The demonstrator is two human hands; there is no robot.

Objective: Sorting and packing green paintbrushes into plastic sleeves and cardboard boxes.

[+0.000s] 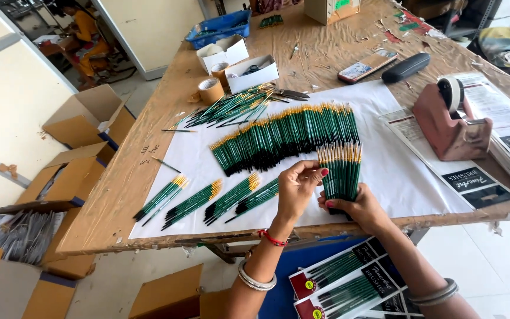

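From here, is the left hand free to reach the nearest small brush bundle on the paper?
Probably yes. The left hand only touches the fan of brushes gripped by the right hand, and the bundle lies right beside it, nothing between.

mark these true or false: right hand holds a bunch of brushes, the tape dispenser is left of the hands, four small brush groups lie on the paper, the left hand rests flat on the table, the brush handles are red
1. The right hand holds a bunch of brushes. True.
2. The tape dispenser is left of the hands. False: it stands to their right, on the table.
3. Four small brush groups lie on the paper. True.
4. The left hand rests flat on the table. False: it is raised, its fingers at the held bunch.
5. The brush handles are red. False: they are green with yellow ends.
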